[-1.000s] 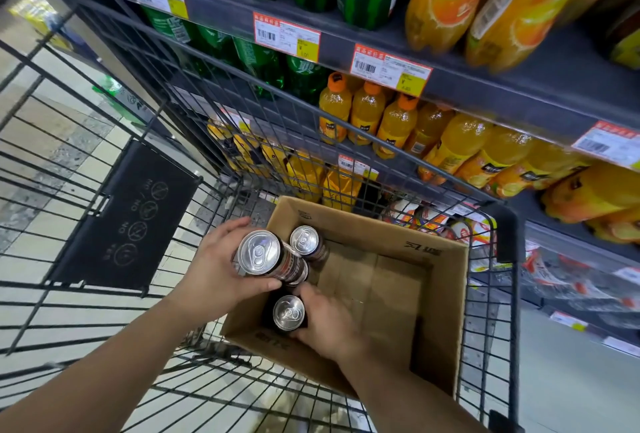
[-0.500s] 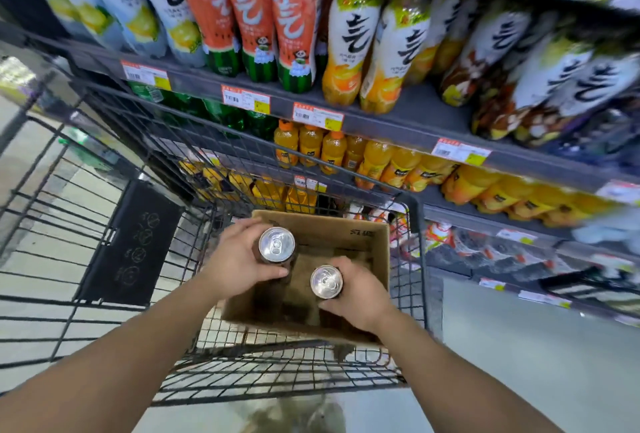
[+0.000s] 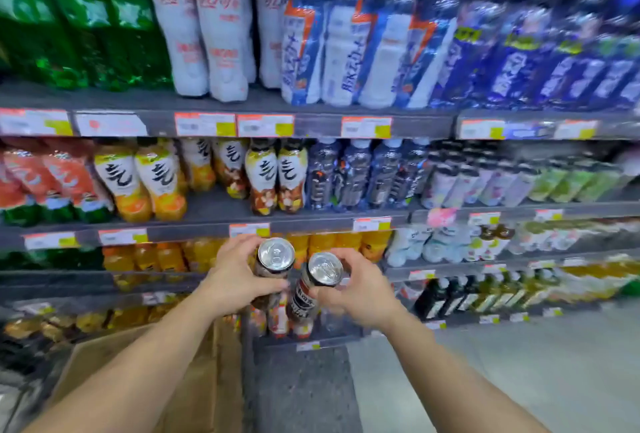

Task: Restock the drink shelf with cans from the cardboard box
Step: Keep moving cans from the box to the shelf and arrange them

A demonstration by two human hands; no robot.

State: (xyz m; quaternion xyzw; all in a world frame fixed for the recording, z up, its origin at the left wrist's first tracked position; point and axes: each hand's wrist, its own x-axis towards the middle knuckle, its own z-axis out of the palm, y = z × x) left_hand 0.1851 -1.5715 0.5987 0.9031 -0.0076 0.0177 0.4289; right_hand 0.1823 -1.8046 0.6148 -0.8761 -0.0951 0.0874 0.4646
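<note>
Gripping one can apiece, both hands raised side by side before the drink shelf point(image 3: 221, 216). Left hand point(image 3: 235, 280) wrapped round the left can point(image 3: 273, 268), thumb across the front low on its body, fingers curled behind, silver top tilted toward the camera. Right hand point(image 3: 360, 288) curled round the right can point(image 3: 310, 288), thumb against the near side just under the rim, fingers behind, dark label with white lettering showing below the grip. Cans just beside each other, nearly touching near the lids, left one slightly higher, both held in the air in front of the row of orange bottles point(image 3: 162, 256) and clear of the boards. Cardboard box point(image 3: 194, 377) low at the left, under the left forearm, inside hidden from this angle. Upper boards filled with white bottles point(image 3: 204, 27), blue-labelled bottles point(image 3: 381, 37) and green bottles point(image 3: 79, 16); middle board with juice bottles point(image 3: 138, 179) and dark bottles point(image 3: 349, 172). Price tags point(image 3: 204, 124) along the board edges, print too blurred to read. Grey floor point(image 3: 519, 363) at the lower right, whole view smeared by motion.
</note>
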